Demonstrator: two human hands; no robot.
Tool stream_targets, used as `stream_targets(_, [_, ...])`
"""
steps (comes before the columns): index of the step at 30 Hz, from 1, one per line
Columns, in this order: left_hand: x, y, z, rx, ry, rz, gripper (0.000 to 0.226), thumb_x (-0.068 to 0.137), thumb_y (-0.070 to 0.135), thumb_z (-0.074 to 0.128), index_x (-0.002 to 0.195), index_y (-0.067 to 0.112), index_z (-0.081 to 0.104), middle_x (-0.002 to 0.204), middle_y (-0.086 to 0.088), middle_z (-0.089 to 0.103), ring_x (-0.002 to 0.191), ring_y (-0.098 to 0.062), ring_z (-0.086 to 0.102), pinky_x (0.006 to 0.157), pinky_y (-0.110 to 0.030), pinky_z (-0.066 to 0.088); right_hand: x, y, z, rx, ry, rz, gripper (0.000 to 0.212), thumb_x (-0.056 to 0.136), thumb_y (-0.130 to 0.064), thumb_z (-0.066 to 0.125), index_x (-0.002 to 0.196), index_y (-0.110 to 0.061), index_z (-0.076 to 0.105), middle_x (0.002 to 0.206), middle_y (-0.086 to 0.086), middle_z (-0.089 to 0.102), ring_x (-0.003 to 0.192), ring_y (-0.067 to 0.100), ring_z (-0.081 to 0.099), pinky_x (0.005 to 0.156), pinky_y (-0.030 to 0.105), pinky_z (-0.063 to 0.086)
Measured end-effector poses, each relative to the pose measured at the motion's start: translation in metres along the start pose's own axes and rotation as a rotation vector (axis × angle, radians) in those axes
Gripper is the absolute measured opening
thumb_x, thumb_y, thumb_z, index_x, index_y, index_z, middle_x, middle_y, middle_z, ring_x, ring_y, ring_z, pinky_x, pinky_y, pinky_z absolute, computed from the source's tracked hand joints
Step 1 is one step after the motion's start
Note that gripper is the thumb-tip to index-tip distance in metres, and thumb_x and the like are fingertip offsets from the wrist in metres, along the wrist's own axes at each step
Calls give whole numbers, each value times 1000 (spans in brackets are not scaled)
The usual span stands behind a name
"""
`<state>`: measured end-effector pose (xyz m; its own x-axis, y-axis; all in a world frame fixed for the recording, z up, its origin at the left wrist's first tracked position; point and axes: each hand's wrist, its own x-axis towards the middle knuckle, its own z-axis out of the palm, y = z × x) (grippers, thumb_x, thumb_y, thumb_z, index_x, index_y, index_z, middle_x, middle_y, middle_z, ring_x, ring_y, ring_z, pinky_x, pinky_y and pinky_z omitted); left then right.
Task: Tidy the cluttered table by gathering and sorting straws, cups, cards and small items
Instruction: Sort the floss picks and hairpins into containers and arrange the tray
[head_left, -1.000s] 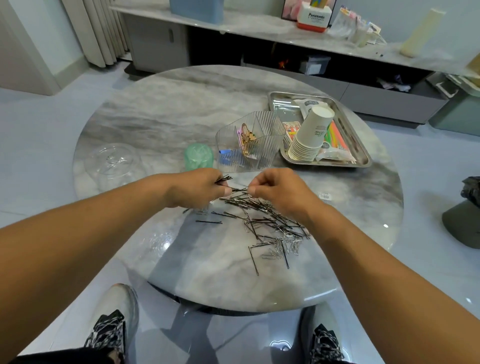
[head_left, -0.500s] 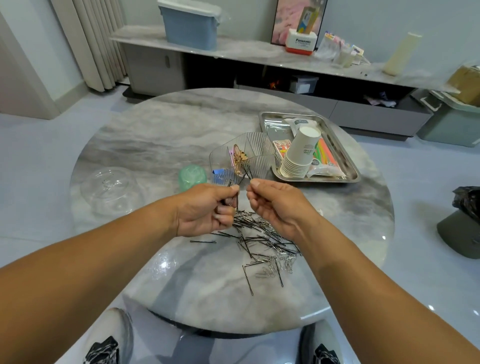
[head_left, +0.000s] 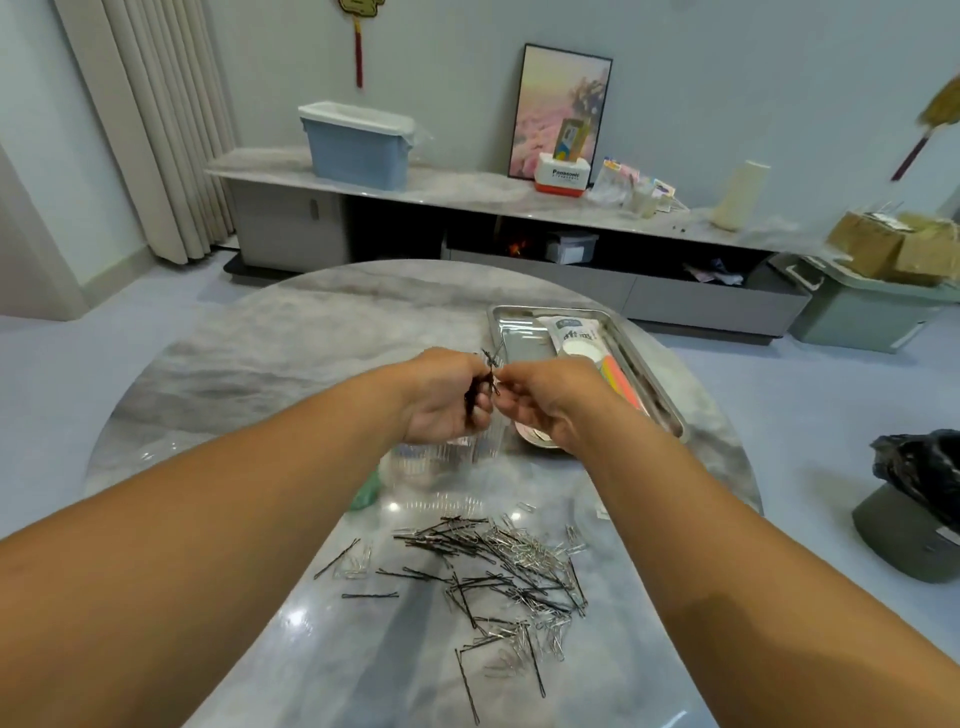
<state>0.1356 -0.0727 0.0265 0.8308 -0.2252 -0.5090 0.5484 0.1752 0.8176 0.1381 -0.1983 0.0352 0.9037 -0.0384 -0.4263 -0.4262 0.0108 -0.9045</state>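
Note:
My left hand (head_left: 447, 397) is closed around a small bunch of black hairpins (head_left: 487, 375), held up above the round marble table (head_left: 270, 353). My right hand (head_left: 545, 400) pinches the top of the same bunch with its fingertips. Both hands hover over the clear ribbed organiser (head_left: 441, 457), which is mostly hidden beneath them. A scattered pile of black hairpins and silver paper clips (head_left: 498, 566) lies on the table near me. The green cup (head_left: 366, 493) peeks out beside my left forearm.
A metal tray (head_left: 524, 325) at the right holds a stack of paper cups (head_left: 574, 338) and coloured straws (head_left: 618, 379). Behind the table runs a low cabinet with a blue bin (head_left: 358, 148). A black-bagged bin (head_left: 919, 514) stands on the floor at right.
Both hands rose from the pile with a bunch of hairpins and moved forward over the organiser. The camera tilted up, showing more of the room.

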Motion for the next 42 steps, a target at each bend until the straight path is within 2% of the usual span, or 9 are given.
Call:
stream_targets(9, [36,28,10,160,11,-187,31,110,9,27,98,-7,52,72,-16,59,58,-17,58,54,-24,57,38,-20,-2,-391,124,-25,15,90,4,63,103,9,67,80,22,65,58,28,61,57,32,55])
stream_targets(13, [37,43,3,149,-45,-235,48,111,28,31,136,-12,33,119,-31,60,92,-34,69,68,-37,64,38,-22,-3,-452,82,-18,7,96,0,57,95,1,64,82,17,63,49,18,52,45,26,48])
stream_targets(19, [42,54,1,-28,-24,-234,84,107,46,38,156,-6,-5,166,-25,-1,152,-45,13,121,-55,26,33,-26,-9,-437,23,-40,18,100,0,48,93,0,64,85,17,63,68,23,59,60,30,56])
stream_targets(23, [29,59,15,-7,-3,-201,95,101,64,34,158,1,-9,166,-25,-8,152,-48,4,121,-58,22,26,-25,-13,-386,37,-87,15,98,1,49,92,0,63,84,17,62,71,24,58,57,28,53])
stream_targets(27, [4,57,11,54,-1,-176,87,100,62,43,156,-1,21,158,-34,25,141,-50,38,112,-49,43,17,-11,-23,-360,102,-154,15,97,-1,55,89,3,67,83,17,66,69,25,59,60,32,52])
stream_targets(30, [-18,36,-4,237,137,-59,43,106,28,51,133,-4,49,122,-26,62,106,-35,69,92,-40,59,5,8,-29,-481,83,-278,8,91,-4,68,86,-2,73,83,18,74,67,23,65,70,39,60])
stream_targets(34, [-40,-22,-35,637,275,23,10,99,1,58,97,-6,65,82,-16,67,68,-22,69,76,-35,62,-10,32,-29,-673,-135,-263,7,89,-4,73,85,-9,74,84,9,74,71,15,68,64,27,62])
stream_targets(39, [-63,-123,-74,1347,302,306,34,105,26,46,135,14,57,137,-7,56,120,-28,56,101,-33,44,-22,80,-29,-1326,-325,-268,40,98,-6,54,134,-20,65,139,2,62,124,21,59,107,33,46])
stream_targets(42, [-68,-173,-93,1628,158,453,66,104,59,30,161,29,15,170,-1,3,156,-22,3,125,-34,8,-24,106,-36,-1550,-326,-260,52,98,-3,45,148,-15,48,150,10,47,131,31,51,105,36,45])
